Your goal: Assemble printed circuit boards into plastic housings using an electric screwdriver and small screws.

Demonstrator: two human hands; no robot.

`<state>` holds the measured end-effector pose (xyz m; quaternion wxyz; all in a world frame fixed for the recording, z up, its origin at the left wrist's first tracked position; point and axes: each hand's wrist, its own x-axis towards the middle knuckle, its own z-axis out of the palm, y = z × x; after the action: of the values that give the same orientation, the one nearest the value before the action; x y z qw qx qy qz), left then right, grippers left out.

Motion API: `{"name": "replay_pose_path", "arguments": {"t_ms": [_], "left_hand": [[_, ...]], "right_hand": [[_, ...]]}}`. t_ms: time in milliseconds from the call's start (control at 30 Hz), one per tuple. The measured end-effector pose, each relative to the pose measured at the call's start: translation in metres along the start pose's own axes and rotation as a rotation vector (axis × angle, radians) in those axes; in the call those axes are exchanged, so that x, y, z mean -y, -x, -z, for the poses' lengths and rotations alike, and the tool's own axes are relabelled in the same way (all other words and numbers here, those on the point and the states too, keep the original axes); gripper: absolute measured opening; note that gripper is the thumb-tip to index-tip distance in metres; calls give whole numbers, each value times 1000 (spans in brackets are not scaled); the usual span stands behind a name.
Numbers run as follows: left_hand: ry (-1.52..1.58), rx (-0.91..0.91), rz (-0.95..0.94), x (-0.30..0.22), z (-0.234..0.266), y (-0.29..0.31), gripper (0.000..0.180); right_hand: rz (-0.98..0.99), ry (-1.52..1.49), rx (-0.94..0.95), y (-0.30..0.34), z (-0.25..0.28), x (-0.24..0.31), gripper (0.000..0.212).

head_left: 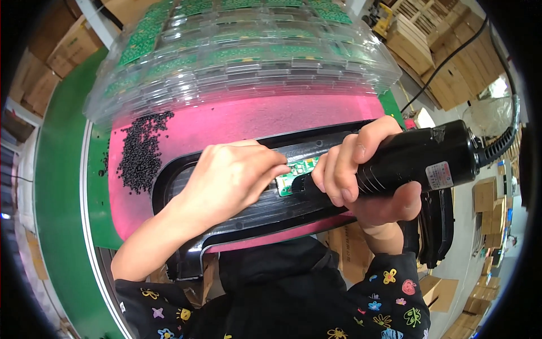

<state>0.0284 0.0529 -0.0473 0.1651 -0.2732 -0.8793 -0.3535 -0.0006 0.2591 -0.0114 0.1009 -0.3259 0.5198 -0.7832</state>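
A black electric screwdriver (415, 159) lies level in the grip of my right hand (361, 169), its fingers wrapped round the body and its nose pointing left. That nose ends over a small green circuit board (285, 188) set in a long black plastic housing (248, 222). From the left, my left hand (228, 175) reaches over the housing with its fingertips pinched together at the board's left edge. Whatever those fingertips hold, if anything, is hidden. Part of the board is covered by the screwdriver and my fingers.
A heap of small black screws (140, 152) lies on the pink mat (237, 116), left of the housing. Behind it stand stacked clear plastic trays (243, 68) of green boards. The screwdriver's cord (515, 113) rises at the right. More black housings (437, 226) stand at lower right.
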Motion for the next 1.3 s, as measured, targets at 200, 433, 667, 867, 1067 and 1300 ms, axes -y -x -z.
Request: {"name": "replay_pose_path", "arguments": {"t_ms": [200,433,667,867,1067,1300], "left_hand": [[-41,-1,53,6,-1,0,12],[-57,57,98,3,5,3,11],[-63,118,96,6,2,6,12],[-20,283,62,10,-2,8,15],[202,126,-5,4,3,2,14],[285,249,31,6,3,-3,15]], "right_hand": [[-47,-27,-43,-5,-9,-6,64],[-258,15,187,-18,-13,-1,60],[-264,-68,177,-10,-14,-9,57],[202,-86,138,-10,-12,-4,64],[467,-200,217,-16,-5,2,66],[399,-215,123,-11,0,8,59]]}}
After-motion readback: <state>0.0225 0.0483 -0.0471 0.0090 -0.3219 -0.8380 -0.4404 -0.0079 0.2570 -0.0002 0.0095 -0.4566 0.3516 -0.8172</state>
